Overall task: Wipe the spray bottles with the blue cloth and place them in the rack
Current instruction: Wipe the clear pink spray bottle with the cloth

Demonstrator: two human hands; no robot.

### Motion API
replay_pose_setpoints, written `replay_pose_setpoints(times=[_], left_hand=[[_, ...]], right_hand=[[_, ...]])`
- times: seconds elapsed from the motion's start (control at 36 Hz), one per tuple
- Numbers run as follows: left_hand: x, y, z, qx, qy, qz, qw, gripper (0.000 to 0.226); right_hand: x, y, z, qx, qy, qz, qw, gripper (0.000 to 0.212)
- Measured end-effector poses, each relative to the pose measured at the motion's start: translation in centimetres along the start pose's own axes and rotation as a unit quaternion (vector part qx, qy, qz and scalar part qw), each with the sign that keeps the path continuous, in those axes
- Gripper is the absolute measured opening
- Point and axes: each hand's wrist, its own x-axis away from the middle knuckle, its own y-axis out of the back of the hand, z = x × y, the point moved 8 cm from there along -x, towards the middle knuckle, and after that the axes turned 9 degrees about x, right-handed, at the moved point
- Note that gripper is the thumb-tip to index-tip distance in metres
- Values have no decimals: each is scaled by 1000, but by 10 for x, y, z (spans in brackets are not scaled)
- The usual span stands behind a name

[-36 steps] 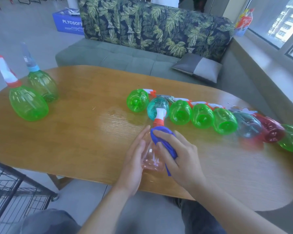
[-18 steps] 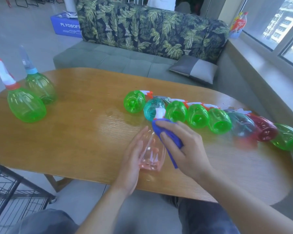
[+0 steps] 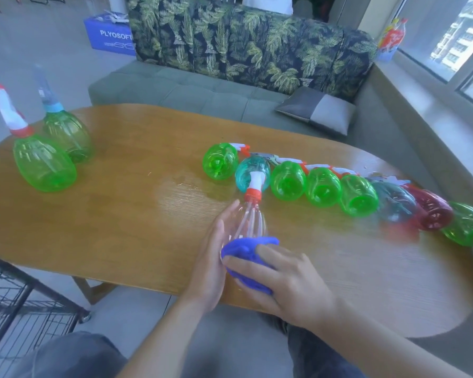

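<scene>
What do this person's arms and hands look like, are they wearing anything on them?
Both forearms are bare, with no sleeves in view. The left hand and right hand wear no gloves, and no rings, watch or bracelets show. Dark trousers cover the knees below.

Open wooden tabletop (image 3: pixel 115 219) between two upright green spray bottles (image 3: pixel 45 162) far left and a row of lying bottles (image 3: pixel 322 190) stretching right. Bare table in front of that row. Black wire rack (image 3: pixel 14 309) low left, below the table edge.
</scene>
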Motion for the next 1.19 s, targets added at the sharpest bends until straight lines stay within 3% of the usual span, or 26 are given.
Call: replay_pose_setpoints(times=[0.11,0.19,0.33,0.47,0.75,0.89,1.19], left_hand=[[3,-5,-5,-14,-10,11,1000,55],[6,-6,-7,-29,-18,18,999,73],[5,-8,-6,-19,-17,33,999,100],[2,-1,-3,-22,-36,24,999,81],[0,-2,-1,-25,-38,14,999,62],[-1,-2,-1,-46,-44,24,998,53],[-2,-3,-2,-59,-67,15,996,43]], right_hand=[[8,1,10,10,41,12,999,30],[12,6,4,-32,14,8,999,31],[19,20,-36,-155,-212,-70,962,27],[26,12,-57,-261,-398,-104,873,23],[39,3,-67,-316,-493,-132,800,39],[34,1,-64,-310,-476,-118,814,24],[-16,18,-83,-203,-396,-91,891,26]])
